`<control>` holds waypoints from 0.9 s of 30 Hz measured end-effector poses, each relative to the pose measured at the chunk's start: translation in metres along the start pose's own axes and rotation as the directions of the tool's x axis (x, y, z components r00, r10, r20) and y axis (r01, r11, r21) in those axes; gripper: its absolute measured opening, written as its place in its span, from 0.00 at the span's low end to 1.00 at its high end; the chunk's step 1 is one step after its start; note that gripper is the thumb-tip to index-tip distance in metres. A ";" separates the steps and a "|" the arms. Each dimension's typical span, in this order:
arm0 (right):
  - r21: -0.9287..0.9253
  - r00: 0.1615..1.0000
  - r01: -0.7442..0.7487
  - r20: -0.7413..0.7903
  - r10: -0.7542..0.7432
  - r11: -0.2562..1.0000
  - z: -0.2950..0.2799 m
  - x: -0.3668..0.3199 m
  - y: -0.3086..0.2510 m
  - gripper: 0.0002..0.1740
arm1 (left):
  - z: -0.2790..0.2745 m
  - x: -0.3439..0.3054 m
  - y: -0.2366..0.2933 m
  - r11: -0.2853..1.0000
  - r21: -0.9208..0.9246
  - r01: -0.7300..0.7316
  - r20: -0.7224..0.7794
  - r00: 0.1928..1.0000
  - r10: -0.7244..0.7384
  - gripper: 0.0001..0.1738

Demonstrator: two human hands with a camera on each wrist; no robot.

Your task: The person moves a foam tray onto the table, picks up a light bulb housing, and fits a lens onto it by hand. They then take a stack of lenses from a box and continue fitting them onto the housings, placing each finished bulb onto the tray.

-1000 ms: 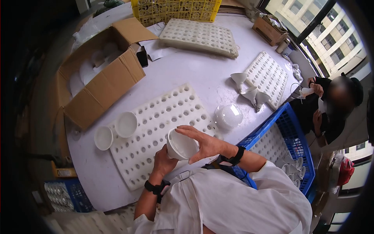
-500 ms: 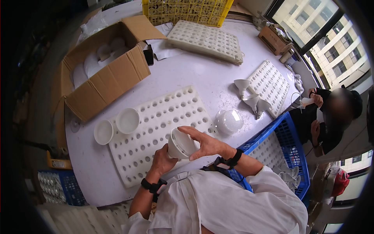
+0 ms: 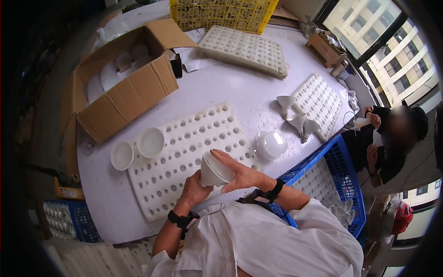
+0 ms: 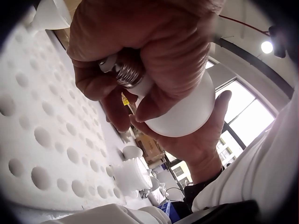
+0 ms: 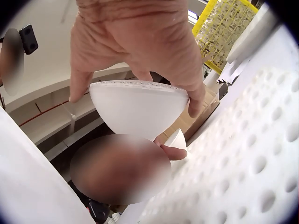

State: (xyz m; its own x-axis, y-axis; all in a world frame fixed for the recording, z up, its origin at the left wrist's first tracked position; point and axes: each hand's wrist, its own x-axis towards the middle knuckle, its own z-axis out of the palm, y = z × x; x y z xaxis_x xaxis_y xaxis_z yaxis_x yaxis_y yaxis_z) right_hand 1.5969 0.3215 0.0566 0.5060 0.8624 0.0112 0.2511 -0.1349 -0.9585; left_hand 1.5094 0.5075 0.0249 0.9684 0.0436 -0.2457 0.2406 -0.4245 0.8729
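Note:
A white cone-shaped lamp housing [image 3: 213,171] is held between both hands over the perforated white foam board [image 3: 170,161]. My left hand [image 3: 194,189] grips its narrow end; in the left wrist view a metal screw base [image 4: 128,76] shows between the fingers of that hand [image 4: 145,46]. My right hand [image 3: 242,173] spans the wide end, fingers and thumb on opposite sides of the rim. A clear, speckled disc edge [image 5: 140,84] lies across the mouth in the right wrist view. Two white cups [image 3: 151,142] [image 3: 122,155] stand at the board's left end.
A clear dome [image 3: 271,145] lies right of the board, with several white lamp housings [image 3: 297,121] beyond. An open carton [image 3: 127,99] stands at the back left, a yellow crate [image 3: 221,16] at the back. A blue crate [image 3: 346,180] and another person [image 3: 392,138] are at the right.
The right hand has settled over the housing's mouth, and the disc inside, tilted earlier, now lies level with the rim. The head view has shifted slightly.

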 end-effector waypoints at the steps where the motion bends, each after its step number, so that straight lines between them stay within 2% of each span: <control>1: -0.061 1.000 0.013 -0.006 -0.013 0.998 0.002 0.000 0.000 0.66 | 0.000 0.001 0.001 1.000 -0.002 -0.001 -0.002 1.000 0.001 0.26; 2: -0.120 1.000 0.025 -0.012 -0.026 0.992 0.003 0.000 0.000 0.66 | 0.000 0.003 0.002 0.999 -0.037 0.023 0.035 0.999 -0.022 0.28; 4: -0.090 1.000 0.011 -0.005 -0.011 0.996 0.003 0.001 0.003 0.64 | -0.001 0.005 0.004 0.996 -0.073 0.047 0.071 0.997 -0.042 0.29; 6: -0.061 1.000 -0.002 0.004 0.002 0.998 0.003 0.000 0.002 0.63 | -0.006 0.006 0.008 0.996 0.030 -0.089 0.116 0.990 0.085 0.38; 7: -0.036 1.000 -0.001 -0.003 0.001 0.999 0.004 -0.001 -0.001 0.61 | -0.011 0.005 0.009 0.995 0.027 -0.092 0.110 0.990 0.088 0.38; 9: -0.022 1.000 0.007 -0.005 -0.007 1.000 0.003 0.001 -0.005 0.59 | -0.024 0.006 0.014 0.961 -0.240 -0.136 0.239 0.951 0.195 0.46; 12: -0.025 0.998 0.043 -0.036 -0.044 0.999 0.006 0.001 -0.005 0.59 | -0.032 0.004 0.034 0.959 -0.268 -0.096 0.243 0.956 0.163 0.51; 13: -0.073 0.995 0.081 -0.057 -0.085 0.994 0.007 0.002 -0.006 0.59 | -0.032 0.005 0.040 0.958 -0.265 -0.104 0.235 0.957 0.169 0.51; 15: -0.119 0.989 0.112 -0.079 -0.122 0.987 0.008 0.002 -0.007 0.60 | -0.028 0.003 0.051 0.987 -0.086 -0.139 0.122 0.981 0.149 0.54; 19: -0.220 0.964 0.215 -0.108 -0.243 0.951 0.008 0.002 -0.013 0.59 | -0.029 0.002 0.066 0.980 -0.164 -0.112 0.130 0.982 0.134 0.53; 23: -0.258 0.927 0.313 -0.128 -0.353 0.914 0.005 0.002 -0.015 0.59 | -0.024 0.003 0.065 0.966 -0.110 -0.236 0.041 0.970 0.242 0.52; 27: -0.303 0.907 0.349 -0.128 -0.401 0.887 0.004 0.002 -0.015 0.60 | -0.018 0.002 0.063 0.928 -0.075 -0.364 -0.048 0.931 0.362 0.51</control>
State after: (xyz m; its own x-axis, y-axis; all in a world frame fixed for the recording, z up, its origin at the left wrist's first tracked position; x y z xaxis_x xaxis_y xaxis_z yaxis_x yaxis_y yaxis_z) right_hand 1.5912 0.3273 0.0697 0.4639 0.7742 0.4306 0.6493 0.0335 -0.7598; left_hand 1.5275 0.4967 0.0869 0.9918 -0.0696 0.1069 -0.1244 -0.3420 0.9314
